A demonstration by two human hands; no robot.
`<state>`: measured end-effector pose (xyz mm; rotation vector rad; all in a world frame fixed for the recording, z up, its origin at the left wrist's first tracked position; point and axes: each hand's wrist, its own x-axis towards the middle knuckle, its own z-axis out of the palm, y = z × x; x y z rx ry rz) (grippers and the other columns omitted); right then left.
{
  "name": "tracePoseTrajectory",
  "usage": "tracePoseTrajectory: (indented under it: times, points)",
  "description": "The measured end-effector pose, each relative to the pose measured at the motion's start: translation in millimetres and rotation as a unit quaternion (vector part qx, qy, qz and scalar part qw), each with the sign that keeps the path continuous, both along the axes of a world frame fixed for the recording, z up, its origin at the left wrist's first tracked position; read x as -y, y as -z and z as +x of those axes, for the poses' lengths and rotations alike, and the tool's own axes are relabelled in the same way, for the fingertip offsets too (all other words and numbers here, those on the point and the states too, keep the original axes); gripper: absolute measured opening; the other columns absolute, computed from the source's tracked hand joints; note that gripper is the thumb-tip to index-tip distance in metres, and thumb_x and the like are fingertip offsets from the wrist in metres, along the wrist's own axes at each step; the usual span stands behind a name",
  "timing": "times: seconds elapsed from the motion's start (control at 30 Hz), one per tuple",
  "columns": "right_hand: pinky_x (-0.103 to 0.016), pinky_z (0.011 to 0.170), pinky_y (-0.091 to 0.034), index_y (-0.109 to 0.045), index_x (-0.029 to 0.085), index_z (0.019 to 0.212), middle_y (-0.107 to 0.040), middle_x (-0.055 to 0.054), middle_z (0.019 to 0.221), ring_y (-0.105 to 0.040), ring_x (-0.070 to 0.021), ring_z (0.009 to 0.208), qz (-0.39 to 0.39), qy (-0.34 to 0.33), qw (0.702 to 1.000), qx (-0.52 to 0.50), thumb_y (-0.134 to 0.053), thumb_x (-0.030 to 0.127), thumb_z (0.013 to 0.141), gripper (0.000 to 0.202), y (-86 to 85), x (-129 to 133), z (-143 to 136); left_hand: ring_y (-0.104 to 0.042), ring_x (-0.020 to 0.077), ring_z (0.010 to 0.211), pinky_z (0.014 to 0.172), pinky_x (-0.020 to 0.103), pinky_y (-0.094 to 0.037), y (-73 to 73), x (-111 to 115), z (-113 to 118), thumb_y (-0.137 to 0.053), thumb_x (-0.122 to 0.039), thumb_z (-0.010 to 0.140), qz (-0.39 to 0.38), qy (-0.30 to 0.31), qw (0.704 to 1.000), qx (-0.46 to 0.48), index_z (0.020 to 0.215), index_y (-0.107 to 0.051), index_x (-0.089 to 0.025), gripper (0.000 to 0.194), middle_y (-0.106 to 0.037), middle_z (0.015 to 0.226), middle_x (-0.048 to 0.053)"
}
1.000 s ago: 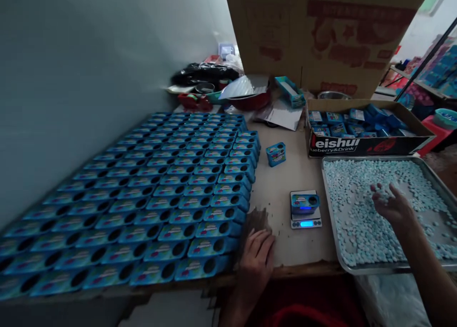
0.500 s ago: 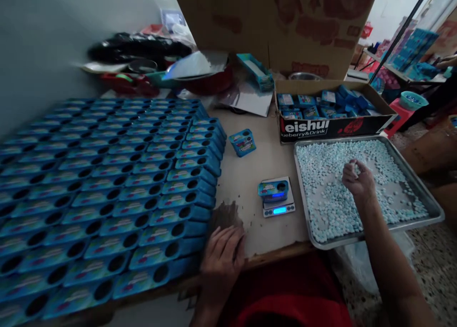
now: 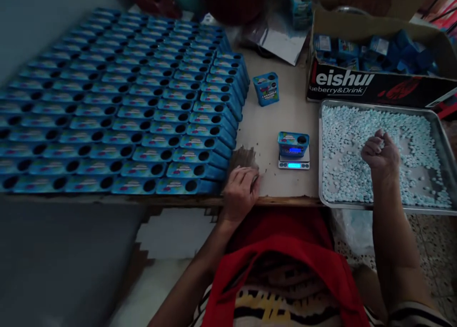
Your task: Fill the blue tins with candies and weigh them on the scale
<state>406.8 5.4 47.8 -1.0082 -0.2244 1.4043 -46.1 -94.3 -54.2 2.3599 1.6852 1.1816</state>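
Observation:
Above the metal tray of pale blue and white candies, my right hand is turned palm up. Its fingers curl in around a few candies, partly hidden. My left hand rests at the table's front edge, fingers loosely stretched over a worn patch, with nothing visible in them. Between the hands, a small digital scale with a lit display bears a blue box with a round dark hole in its top. Another blue box stands farther back on the table.
Rows of blue boxes cover the left of the table, close to my left hand. A cardboard carton holding jumbled blue boxes stands behind the tray. Papers and a dark red bowl lie at the back.
The view has tilted down, bringing the red apron and both forearms into sight. My right hand stays curled over the tray; my left stays at the table edge.

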Motion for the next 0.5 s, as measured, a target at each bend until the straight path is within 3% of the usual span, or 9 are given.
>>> tracePoseTrajectory:
  times: [0.17,0.3,0.37,0.5]
  points:
    - [-0.021,0.037,-0.027,-0.067,0.025,0.108,-0.048,0.008,0.056,-0.026,-0.0093,0.039,0.002,-0.02,0.999,-0.028,-0.042,0.024,0.113,0.025,4.3,-3,7,-0.074,0.0294,0.111,0.118,0.049,-0.053,2.6,1,0,-0.065,-0.039,0.109,-0.043,-0.013,0.999,0.031,0.108,-0.077,-0.021,0.021,-0.081,0.108,0.012]
    - [-0.019,0.041,-0.034,-0.058,0.024,0.092,-0.057,0.003,0.065,-0.039,-0.0086,0.045,-0.027,-0.023,0.998,-0.047,-0.051,0.035,0.111,0.023,9.3,-8,-5,-0.073,0.0297,0.114,0.114,0.046,-0.054,-5.7,-4,1,-0.067,-0.041,0.109,-0.018,-0.006,0.999,0.049,0.118,-0.076,-0.02,0.025,-0.081,0.114,0.012]
    - [-0.019,0.045,-0.04,-0.056,0.024,0.088,-0.061,0.0,0.07,-0.048,-0.01,0.052,-0.053,-0.068,0.996,-0.007,-0.065,0.037,0.103,0.022,9.3,-11,-17,-0.071,0.0313,0.12,0.114,0.047,-0.053,-14.8,-12,4,-0.071,-0.046,0.107,-0.015,-0.016,0.997,0.071,0.127,-0.073,-0.02,0.034,-0.079,0.122,0.014]
    - [-0.017,0.044,-0.04,-0.059,0.022,0.091,-0.066,-0.003,0.075,-0.055,-0.0117,0.057,-0.105,-0.187,0.974,0.072,-0.079,0.017,0.082,0.022,7.8,-13,-41,-0.07,0.0333,0.122,0.114,0.049,-0.052,-33.8,-40,17,-0.076,-0.051,0.102,-0.024,-0.024,0.993,0.109,0.136,-0.07,-0.02,0.046,-0.076,0.129,0.015]
